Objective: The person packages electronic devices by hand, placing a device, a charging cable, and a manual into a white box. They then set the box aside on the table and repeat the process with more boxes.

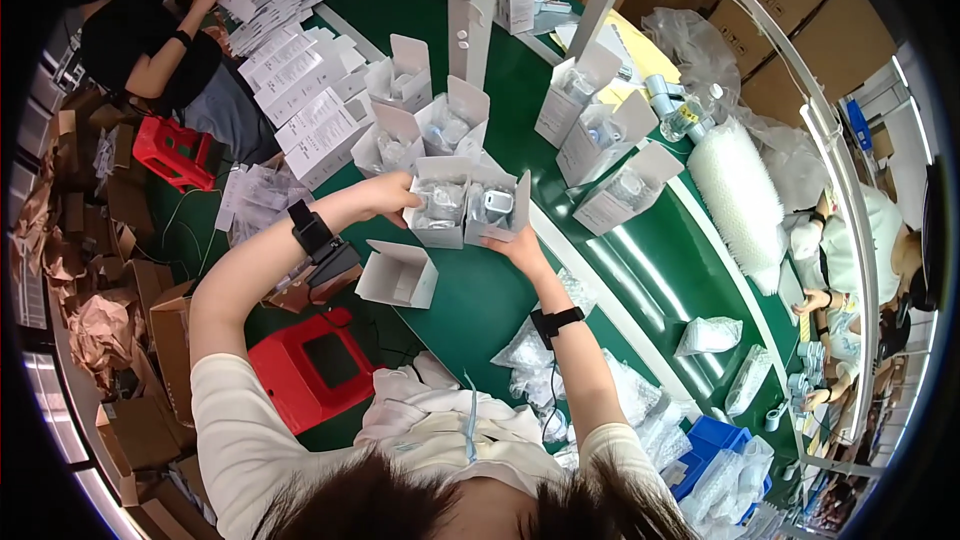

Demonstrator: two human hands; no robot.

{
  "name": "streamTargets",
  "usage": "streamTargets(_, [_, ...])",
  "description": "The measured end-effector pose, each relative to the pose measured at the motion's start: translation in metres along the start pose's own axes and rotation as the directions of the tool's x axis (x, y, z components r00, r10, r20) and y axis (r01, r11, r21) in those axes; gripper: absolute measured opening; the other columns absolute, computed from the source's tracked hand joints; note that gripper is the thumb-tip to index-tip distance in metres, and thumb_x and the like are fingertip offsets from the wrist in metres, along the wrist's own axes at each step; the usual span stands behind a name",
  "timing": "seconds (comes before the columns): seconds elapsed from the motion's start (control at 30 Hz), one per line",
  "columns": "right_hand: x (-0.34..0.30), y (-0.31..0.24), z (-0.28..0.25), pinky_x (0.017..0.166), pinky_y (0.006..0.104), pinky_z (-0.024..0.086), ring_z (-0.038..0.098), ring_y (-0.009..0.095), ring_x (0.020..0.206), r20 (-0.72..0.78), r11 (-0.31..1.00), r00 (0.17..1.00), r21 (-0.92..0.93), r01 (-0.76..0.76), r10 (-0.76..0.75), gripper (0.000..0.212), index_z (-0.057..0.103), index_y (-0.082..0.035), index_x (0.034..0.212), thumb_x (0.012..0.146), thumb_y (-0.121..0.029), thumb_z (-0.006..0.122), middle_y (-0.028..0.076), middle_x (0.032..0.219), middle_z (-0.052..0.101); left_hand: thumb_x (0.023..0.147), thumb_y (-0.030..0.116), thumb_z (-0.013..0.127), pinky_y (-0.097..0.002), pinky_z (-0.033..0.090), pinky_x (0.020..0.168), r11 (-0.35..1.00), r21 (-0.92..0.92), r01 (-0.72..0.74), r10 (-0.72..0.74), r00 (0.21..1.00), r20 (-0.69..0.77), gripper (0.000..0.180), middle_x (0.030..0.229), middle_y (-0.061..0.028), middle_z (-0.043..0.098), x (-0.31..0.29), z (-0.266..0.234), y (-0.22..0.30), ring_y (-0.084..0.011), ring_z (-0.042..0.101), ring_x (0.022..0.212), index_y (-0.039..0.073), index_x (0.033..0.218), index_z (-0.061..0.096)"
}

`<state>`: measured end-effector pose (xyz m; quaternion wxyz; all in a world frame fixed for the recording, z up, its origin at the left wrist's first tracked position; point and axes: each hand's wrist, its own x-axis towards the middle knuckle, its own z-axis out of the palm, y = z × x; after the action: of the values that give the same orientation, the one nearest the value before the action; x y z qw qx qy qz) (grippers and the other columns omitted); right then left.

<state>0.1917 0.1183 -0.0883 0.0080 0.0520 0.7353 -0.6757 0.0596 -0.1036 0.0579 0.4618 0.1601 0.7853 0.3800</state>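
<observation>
Dark hair (350, 495) is hanging at six o'clock, closest of all, over a cream shirt (235, 405). Out toward twelve o'clock, two open white cartons are standing side by side, touching, their row running from nine to three o'clock. Both arms are bracketing that row: the left hand (388, 193) is clasping the left-hand carton (437, 236) at its nine o'clock side, while the right hand (515, 245) is grasping the right-hand carton (488, 236) low, around five o'clock. Each hand is lying nearest its own carton, and neither is crossing over. Clear-wrapped parts (442, 204) are filling one; a white device (497, 202) is showing in the other. I cannot tell whether their bases are resting on the green table (470, 290).

Between seven and eight o'clock from the row, another open carton (397, 283) is sitting nearer the left hand. Loaded cartons (468, 98) are crowding ten to twelve; three more cartons (580, 158) are standing between one and three, toward the right hand's side.
</observation>
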Motion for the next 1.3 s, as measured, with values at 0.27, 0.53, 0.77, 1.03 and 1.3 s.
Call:
streamTargets(0.27, [-0.104, -0.086, -0.064, 0.082, 0.0301, 0.043, 0.054, 0.017, 0.094, -0.060, 0.987, 0.990, 0.105, -0.122, 0.129, 0.051, 0.050, 0.000, 0.111, 0.067, -0.014, 0.072, 0.008, 0.102, 0.057, 0.077, 0.007, 0.047, -0.0310, 0.055, 0.055, 0.993, 0.057, -0.099, 0.087, 0.979, 0.184, 0.026, 0.088, -0.0153, 0.058, -0.012, 0.053, 0.097, -0.0226, 0.061, 0.071, -0.010, 0.095, 0.054])
streamTargets(0.53, [-0.119, -0.040, -0.222, 0.081, 0.0293, 0.041, 0.051, 0.018, 0.095, -0.621, 0.999, 0.782, -0.041, 0.035, -0.053, 0.058, 0.038, 0.000, 0.119, 0.069, -0.010, 0.066, 0.010, 0.107, 0.051, 0.077, 0.006, 0.047, -0.0390, 0.054, 0.048, 0.954, 0.072, -0.291, 0.270, 0.938, 0.218, 0.024, 0.081, -0.0263, 0.057, 0.097, 0.194, 0.177, -0.0352, 0.063, 0.063, -0.016, 0.086, 0.049])
streamTargets(0.77, [-0.066, 0.028, -0.274, 0.089, 0.0351, 0.038, 0.044, 0.027, 0.109, -0.823, 0.990, 0.568, -0.078, -0.117, 0.002, 0.078, 0.027, 0.001, 0.124, 0.062, -0.014, 0.072, 0.019, 0.122, 0.039, 0.076, 0.011, 0.052, -0.0410, 0.052, 0.044, 0.955, -0.074, -0.287, 0.280, 0.956, -0.090, 0.026, 0.072, -0.0244, 0.059, 0.189, 0.246, 0.186, -0.0351, 0.063, 0.059, -0.015, 0.076, 0.054])
streamTargets(1.03, [-0.112, -0.023, -0.194, 0.091, 0.0329, 0.036, 0.040, 0.022, 0.114, -0.862, 0.872, 0.419, -0.415, -0.258, -0.286, 0.071, 0.032, -0.003, 0.127, 0.067, -0.009, 0.069, 0.015, 0.127, 0.035, 0.079, 0.025, 0.059, -0.0281, 0.048, 0.063, 0.844, 0.301, -0.445, 0.270, 0.835, 0.479, 0.042, 0.096, -0.0127, 0.060, 0.022, 0.138, 0.196, -0.0164, 0.059, 0.077, -0.002, 0.110, 0.050])
streamTargets(1.3, [-0.042, -0.124, -0.033, 0.097, 0.0374, 0.031, 0.031, 0.024, 0.124, -0.420, 0.999, 0.907, 0.016, 0.043, -0.032, 0.064, 0.023, -0.009, 0.134, 0.080, -0.013, 0.058, 0.013, 0.133, 0.033, 0.081, 0.013, 0.056, -0.0210, 0.043, 0.066, 0.717, -0.023, -0.697, 0.472, 0.509, -0.720, 0.022, 0.089, -0.0048, 0.057, -0.089, -0.085, 0.069, -0.0107, 0.055, 0.080, 0.002, 0.100, 0.051])
